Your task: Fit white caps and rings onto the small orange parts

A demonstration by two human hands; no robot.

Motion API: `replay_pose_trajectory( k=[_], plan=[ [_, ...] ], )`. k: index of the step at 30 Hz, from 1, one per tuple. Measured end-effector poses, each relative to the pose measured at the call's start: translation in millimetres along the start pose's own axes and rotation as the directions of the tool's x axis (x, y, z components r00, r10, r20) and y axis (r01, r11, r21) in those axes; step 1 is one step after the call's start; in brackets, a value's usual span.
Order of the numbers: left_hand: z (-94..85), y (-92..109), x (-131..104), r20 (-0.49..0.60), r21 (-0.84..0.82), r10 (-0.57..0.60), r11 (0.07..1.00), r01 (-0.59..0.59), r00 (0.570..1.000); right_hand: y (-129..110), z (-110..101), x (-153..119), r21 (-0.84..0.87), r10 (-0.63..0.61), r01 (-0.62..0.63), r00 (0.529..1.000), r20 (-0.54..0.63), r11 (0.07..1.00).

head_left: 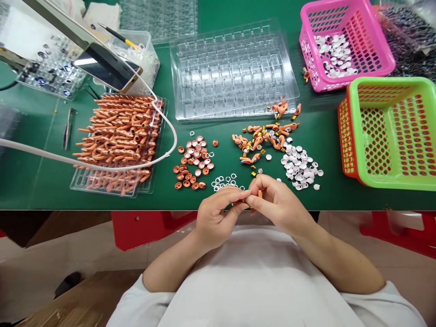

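Orange piece: a small smooth stub of plastic look, at the near table edge, showing between the fingers of the right hand; most of its shape is hidden.
Right hand: bare, thumb and fingers curled narrowly around the orange piece.
Left hand: bare, thumb and forefinger drawn together against the right fingertips; whether they grip the piece too, I cannot tell.
Rings: thin, pale, round, loosely heaped just beyond the left hand.
Cups: shallow copper-orange rounds, glossy, some showing white insides.
Stemmed parts: curved orange shells with gold-coloured tabs, tangled together beyond the hands.
Discs: white, flat, round, spread beyond the right hand.
Loaded trays: clear moulded plastic, stacked, crowded with rows of orange stems.
Clear tray: shiny, thin-walled, ridged into small pockets.
Baskets: perforated plastic, one pink basket with white discs inside, one lime basket nested in a red-orange one.
Tabletop: green, smooth, faintly reflective.
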State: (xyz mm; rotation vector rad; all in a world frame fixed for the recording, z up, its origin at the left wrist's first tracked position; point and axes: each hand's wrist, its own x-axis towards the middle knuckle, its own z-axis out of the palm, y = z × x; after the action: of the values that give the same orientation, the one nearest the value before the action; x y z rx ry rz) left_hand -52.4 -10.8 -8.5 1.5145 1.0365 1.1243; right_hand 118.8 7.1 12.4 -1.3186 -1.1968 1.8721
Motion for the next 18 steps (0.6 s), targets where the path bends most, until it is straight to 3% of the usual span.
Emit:
replay_pose_trajectory(
  k=[3, 7, 12, 18],
  plan=[
    [0.6, 0.6, 0.8, -0.010, -0.085, -0.188, 0.979, 0.186, 0.982, 0.0, -0.7, 3.8, 0.032, 0.005, -0.005, 1.000, -0.007, 0.999],
    [-0.1, 3.0, 2.1, 0.040, -0.288, -0.408, 0.869, 0.402, 0.912, 3.3, -3.8, 3.8, 0.209, -0.018, 0.004, 0.997, 0.069, 0.978],
    [0.0, 6.0, 4.1, 0.051, -0.369, -0.453, 0.819, 0.438, 0.890, 5.6, -9.9, -3.8, 0.233, -0.026, 0.005, 0.996, 0.087, 0.972],
    [4.7, 6.0, 7.7, 0.089, -0.386, -0.483, 0.790, 0.477, 0.871, 3.7, -11.0, -10.2, -0.044, -0.096, 0.094, 0.994, -0.054, 0.995]
  ],
)
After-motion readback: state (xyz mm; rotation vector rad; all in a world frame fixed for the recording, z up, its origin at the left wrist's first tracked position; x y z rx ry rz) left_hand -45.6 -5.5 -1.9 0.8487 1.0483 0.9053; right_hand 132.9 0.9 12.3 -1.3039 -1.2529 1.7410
